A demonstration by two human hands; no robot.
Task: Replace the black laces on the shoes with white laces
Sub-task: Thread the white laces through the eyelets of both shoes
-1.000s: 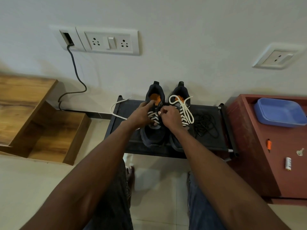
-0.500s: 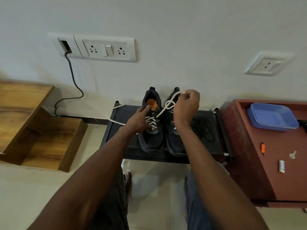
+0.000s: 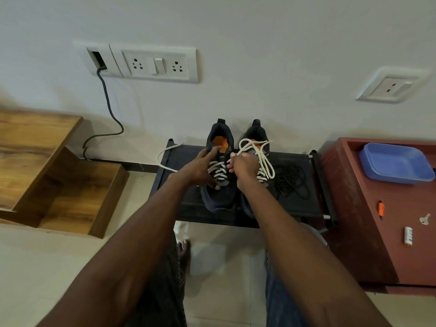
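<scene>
Two dark shoes with orange insoles stand side by side on a black rack point(image 3: 188, 208). The left shoe point(image 3: 219, 197) is partly threaded with a white lace point(image 3: 218, 171), and one loose end point(image 3: 168, 149) trails off the rack's left edge. The right shoe point(image 3: 256, 133) carries a white lace point(image 3: 264, 156) tied in a bow. My left hand point(image 3: 200, 168) holds the left shoe by its upper, with fingers at the collar. My right hand point(image 3: 244, 167) pinches the white lace between the two shoes. The removed black laces point(image 3: 291, 180) lie in a heap on the rack's right part.
A red-brown cabinet point(image 3: 368, 220) on the right holds a blue tray point(image 3: 396, 161), an orange item point(image 3: 381, 207), a key point(image 3: 424, 219) and a battery point(image 3: 408, 236). A wooden shelf unit point(image 3: 59, 185) stands at the left. A dark cable point(image 3: 108, 109) hangs from the wall socket.
My right hand, which had pulled the white lace up high half a second ago, has come back down to the left shoe's eyelets. My left hand stays on the shoe.
</scene>
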